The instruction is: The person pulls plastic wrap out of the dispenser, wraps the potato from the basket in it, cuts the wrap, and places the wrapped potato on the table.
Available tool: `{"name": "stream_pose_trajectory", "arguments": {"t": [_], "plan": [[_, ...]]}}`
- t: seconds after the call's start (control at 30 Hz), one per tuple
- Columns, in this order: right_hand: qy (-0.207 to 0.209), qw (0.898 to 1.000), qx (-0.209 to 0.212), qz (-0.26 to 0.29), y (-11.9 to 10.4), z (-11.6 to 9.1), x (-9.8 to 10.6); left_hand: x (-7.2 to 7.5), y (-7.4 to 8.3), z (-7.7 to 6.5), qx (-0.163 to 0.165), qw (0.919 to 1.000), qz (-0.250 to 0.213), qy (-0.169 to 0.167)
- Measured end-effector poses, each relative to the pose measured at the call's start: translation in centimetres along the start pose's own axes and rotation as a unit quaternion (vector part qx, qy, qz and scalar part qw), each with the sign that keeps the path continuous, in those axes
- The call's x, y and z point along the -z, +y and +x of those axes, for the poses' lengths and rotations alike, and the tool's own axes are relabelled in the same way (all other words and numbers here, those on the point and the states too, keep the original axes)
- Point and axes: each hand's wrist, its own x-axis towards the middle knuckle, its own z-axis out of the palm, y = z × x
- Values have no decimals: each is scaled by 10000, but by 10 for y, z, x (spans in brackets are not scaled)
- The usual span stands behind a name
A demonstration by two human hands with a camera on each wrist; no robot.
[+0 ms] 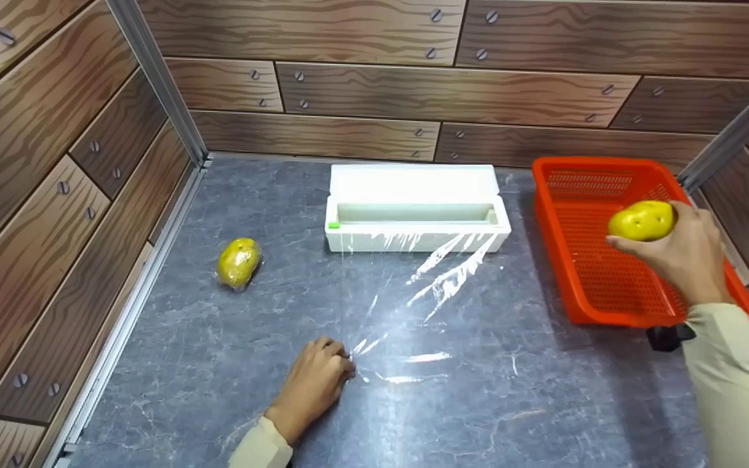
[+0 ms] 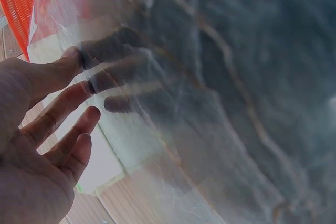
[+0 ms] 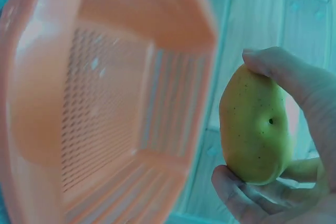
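Observation:
My right hand (image 1: 693,253) grips a yellow potato (image 1: 641,221) between thumb and fingers, over the red plastic basket (image 1: 562,279). Small dark eyes dot the skin of the potato (image 3: 257,124) in the right wrist view. Low over the table, my left hand (image 1: 315,382) pinches the edge of a clear cling film sheet (image 1: 449,281). That sheet stretches toward me from a white cling film dispenser (image 1: 417,242), whose lid stands raised. In the left wrist view the thumb and forefinger of the left hand (image 2: 44,103) meet at the film's edge, the other fingers loosely bent.
A second yellow potato (image 1: 238,262), wrapped in film, lies on the grey marbled table (image 1: 179,364) at the left. Wood-patterned panels (image 1: 361,88) wall the back and both sides, with metal rails (image 1: 163,84) at the corners.

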Motion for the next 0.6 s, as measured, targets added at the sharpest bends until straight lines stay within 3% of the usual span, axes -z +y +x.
{"name": "stream_pose_trajectory", "arguments": {"t": [0.27, 0.6], "plan": [[301, 9990, 223, 233, -39, -21, -5, 0, 1, 1, 54, 9999, -68, -68], [-112, 9993, 297, 209, -70, -57, -40, 2, 2, -1, 105, 9999, -84, -70]]}}
